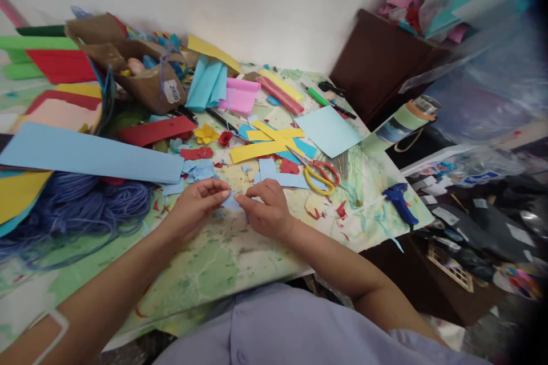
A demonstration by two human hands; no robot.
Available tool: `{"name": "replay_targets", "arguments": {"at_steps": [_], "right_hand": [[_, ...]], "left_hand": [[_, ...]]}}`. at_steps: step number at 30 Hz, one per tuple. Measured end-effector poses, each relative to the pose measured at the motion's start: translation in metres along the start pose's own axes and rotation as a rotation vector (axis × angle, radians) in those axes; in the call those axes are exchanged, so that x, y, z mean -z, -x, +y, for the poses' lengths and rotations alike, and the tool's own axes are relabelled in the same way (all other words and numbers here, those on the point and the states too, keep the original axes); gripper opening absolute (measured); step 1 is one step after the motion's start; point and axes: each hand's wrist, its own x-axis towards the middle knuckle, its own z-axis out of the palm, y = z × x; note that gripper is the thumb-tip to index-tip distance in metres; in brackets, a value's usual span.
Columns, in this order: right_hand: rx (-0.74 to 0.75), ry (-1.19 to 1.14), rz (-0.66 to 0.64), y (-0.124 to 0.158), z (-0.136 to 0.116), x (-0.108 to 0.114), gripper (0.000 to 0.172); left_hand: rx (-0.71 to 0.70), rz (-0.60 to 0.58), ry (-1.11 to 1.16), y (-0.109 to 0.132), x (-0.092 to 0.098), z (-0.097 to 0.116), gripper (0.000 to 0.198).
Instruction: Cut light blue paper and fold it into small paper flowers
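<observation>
Between my two hands, above the table's near middle, is a small piece of light blue paper [231, 201]. My left hand [200, 201] pinches its left side between thumb and fingers. At its right edge, my right hand [266, 208] is closed in a pinch on the same piece. Just beyond my hands lie a pile of light blue paper scraps [199, 170] and red paper pieces [197, 153]. To the right of them rest scissors [319, 175] with one yellow and one red handle, their blades toward crossed yellow paper strips [269, 141].
A long blue paper strip [94, 151] lies left, over a bundle of blue yarn [81, 205]. A brown paper bag [128, 63] stands behind. A blue glue gun [401, 203] lies near the right edge of the table [205, 274]. A light blue sheet [329, 130] is farther back.
</observation>
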Motion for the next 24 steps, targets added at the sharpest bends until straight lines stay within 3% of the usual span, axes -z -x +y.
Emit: {"name": "replay_targets", "arguments": {"at_steps": [6,12,18,24], "right_hand": [[-0.136,-0.105,-0.026,-0.004,-0.001,-0.003,0.019],[-0.299,-0.3,0.001,-0.005,0.004,-0.008,0.018],[-0.538,-0.631,0.018,-0.011,0.0,-0.008,0.011],[-0.8,-0.911,0.061,-0.012,0.0,-0.016,0.019]], "left_hand": [[0.0,0.119,-0.051,0.0,-0.004,-0.007,0.027],[0.011,0.092,-0.097,0.002,-0.003,-0.01,0.023],[-0.03,0.154,-0.088,0.001,-0.002,-0.014,0.019],[-0.013,0.108,-0.122,0.005,0.001,-0.018,0.019]]}}
